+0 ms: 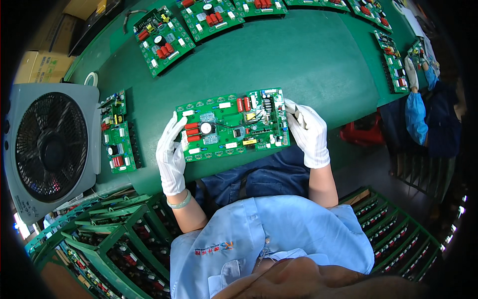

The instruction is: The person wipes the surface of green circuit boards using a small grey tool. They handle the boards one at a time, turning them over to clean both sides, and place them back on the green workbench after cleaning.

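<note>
A green circuit board [224, 144] with red capacitors, white blocks and a smaller upright board section at its right end lies between my two white-gloved hands, near the front edge of the green table. My left hand [171, 155] grips its left edge, thumb over the top by the red capacitors. At the opposite end, my right hand [307, 130] holds the right edge with bent fingers. The fingers under the board are hidden. Another populated board [119, 134] stands to the left of my left hand.
More boards [163, 41] line the table's far side. A grey box fan [52, 149] stands at left. Green racks [114, 239] full of boards are at lower left, another rack [398, 229] at lower right. A co-worker's gloved hand [411, 74] touches a board at far right, near a red stool [362, 130].
</note>
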{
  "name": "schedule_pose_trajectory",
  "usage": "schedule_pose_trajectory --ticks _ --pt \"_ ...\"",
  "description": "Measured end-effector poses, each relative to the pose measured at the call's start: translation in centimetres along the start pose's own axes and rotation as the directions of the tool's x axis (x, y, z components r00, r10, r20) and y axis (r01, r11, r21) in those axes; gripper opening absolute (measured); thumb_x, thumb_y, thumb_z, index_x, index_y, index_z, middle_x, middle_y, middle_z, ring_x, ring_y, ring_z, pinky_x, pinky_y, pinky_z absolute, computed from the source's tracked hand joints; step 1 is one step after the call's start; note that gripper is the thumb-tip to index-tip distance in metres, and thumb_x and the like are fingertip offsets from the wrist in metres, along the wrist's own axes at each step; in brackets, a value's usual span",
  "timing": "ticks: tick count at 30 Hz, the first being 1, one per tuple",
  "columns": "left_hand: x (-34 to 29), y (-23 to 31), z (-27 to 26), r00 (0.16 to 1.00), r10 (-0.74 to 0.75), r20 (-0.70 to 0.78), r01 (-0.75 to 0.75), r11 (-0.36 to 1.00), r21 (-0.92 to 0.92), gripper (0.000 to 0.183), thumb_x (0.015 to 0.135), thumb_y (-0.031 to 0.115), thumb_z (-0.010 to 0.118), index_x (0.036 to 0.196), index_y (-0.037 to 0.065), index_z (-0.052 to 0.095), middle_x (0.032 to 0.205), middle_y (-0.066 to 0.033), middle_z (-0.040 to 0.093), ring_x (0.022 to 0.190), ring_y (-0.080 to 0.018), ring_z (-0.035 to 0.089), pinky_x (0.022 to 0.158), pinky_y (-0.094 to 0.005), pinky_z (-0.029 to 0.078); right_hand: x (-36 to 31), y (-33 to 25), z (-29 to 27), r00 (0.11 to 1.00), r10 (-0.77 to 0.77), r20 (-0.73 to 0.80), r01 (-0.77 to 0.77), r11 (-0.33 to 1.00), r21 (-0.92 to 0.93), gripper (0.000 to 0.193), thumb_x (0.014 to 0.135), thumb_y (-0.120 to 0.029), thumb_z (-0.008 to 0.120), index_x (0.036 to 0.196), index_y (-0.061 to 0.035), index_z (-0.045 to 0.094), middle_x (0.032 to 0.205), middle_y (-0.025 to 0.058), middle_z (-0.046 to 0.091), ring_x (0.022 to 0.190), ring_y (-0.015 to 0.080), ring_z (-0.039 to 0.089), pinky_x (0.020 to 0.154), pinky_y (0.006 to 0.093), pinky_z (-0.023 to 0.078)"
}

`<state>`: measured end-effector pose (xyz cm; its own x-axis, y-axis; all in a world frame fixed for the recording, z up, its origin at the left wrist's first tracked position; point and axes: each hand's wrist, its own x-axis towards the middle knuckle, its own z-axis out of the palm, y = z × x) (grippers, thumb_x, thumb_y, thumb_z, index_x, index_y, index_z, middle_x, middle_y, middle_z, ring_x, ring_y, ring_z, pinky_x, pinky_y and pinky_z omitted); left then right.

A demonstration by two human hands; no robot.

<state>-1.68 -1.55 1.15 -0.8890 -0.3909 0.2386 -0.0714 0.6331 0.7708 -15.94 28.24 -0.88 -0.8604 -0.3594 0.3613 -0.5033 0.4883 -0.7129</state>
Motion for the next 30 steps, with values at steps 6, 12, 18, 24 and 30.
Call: schedule_pose_trajectory --ticks 6,12,18,24,30 --pt "-0.2 -0.3 -0.1 0.998 -0.055 0.015 0.056 0.998 -0.009 0.038 0.086 -0.001 0.061 0.123 0.006 0.064 0.134 -0.0175 0.058 0.078 -0.0129 0.061 0.056 -0.0216 0.043 -0.2 0.3 0.3 1.000 0.022 -0.004 -0.022 1.000 -0.016 0.030 0.074 -0.002 0.075 0.102 -0.0001 0.067 0.093 0.0154 0.068 0.079 0.0316 0.067 0.069 0.0350 0.054" --pt "-0.4 -1.5 -0.1 1.000 -0.005 0.021 0.005 1.000 -0.022 0.041 0.084 -0.005 0.058 0.123 0.006 0.064 0.131 -0.0144 0.061 0.103 -0.0234 0.064 0.070 -0.0258 0.050 -0.2 0.2 0.2 1.000 0.008 0.007 -0.007 1.000 -0.029 0.032 0.072 -0.002 0.076 0.102 0.0000 0.066 0.094 0.0154 0.068 0.080 0.0312 0.067 0.070 0.0348 0.054" --pt "-1.2 -2.4 0.4 0.998 -0.059 -0.005 0.058 0.993 -0.099 0.041 0.085 -0.005 0.056 0.123 0.006 0.064 0.126 -0.0123 0.063 0.108 -0.0233 0.062 0.076 -0.0279 0.051 -0.1 0.1 0.2 1.000 0.020 0.008 -0.020 1.000 -0.016 0.030 0.074 -0.002 0.075 0.102 -0.0001 0.066 0.092 0.0151 0.068 0.078 0.0306 0.067 0.069 0.0345 0.054" --pt "-1.2 -2.1 0.0 0.997 -0.071 0.012 0.072 0.996 -0.049 0.044 0.082 -0.006 0.055 0.123 0.007 0.064 0.125 -0.0114 0.064 0.107 -0.0227 0.062 0.074 -0.0275 0.051 0.0 -0.4 0.2 1.000 0.019 -0.016 -0.019 1.000 -0.022 0.027 0.076 -0.004 0.075 0.101 -0.0002 0.067 0.089 0.0153 0.067 0.077 0.0310 0.066 0.068 0.0345 0.053" --pt "-1.2 -2.0 0.0 0.997 -0.076 0.016 0.077 0.995 -0.056 0.045 0.082 -0.007 0.054 0.124 0.007 0.064 0.125 -0.0107 0.064 0.103 -0.0221 0.062 0.070 -0.0265 0.050 -0.1 -0.4 0.2 1.000 -0.006 -0.021 0.005 0.998 -0.058 0.027 0.076 -0.005 0.075 0.101 0.0006 0.067 0.089 0.0155 0.067 0.076 0.0319 0.066 0.068 0.0350 0.053"
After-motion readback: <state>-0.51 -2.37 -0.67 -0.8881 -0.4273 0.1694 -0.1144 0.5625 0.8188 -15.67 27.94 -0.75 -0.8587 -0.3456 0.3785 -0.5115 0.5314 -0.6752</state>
